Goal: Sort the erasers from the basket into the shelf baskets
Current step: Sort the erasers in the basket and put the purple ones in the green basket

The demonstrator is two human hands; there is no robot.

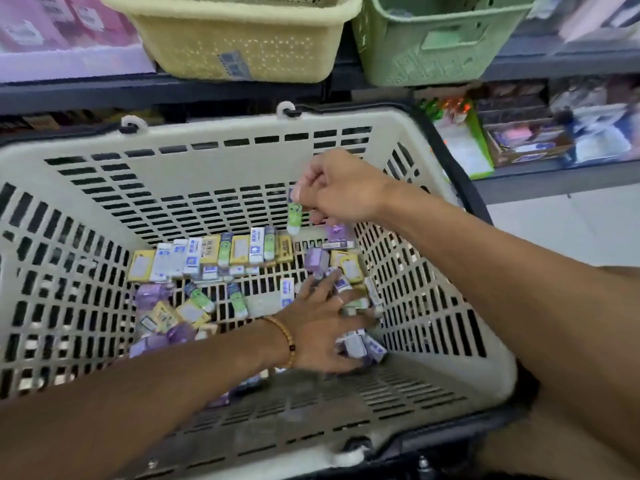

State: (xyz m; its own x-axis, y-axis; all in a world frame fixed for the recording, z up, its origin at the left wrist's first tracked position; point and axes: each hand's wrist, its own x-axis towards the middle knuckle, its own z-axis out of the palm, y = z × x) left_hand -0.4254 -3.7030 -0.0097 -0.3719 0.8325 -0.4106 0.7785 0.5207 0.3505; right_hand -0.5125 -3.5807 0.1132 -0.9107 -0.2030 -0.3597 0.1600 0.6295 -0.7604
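**Both hands down in the shopping basket**

I see my right hand [341,188] raised above the shopping basket [214,140] floor, wrist bent, fingers pinching a green eraser [294,214] that hangs upright. My left hand [323,327] reaches low, fingers spread flat over loose erasers [221,254] on the basket floor. Yellow shelf basket [235,46] and green shelf basket [436,39] sit beyond the basket's far rim.
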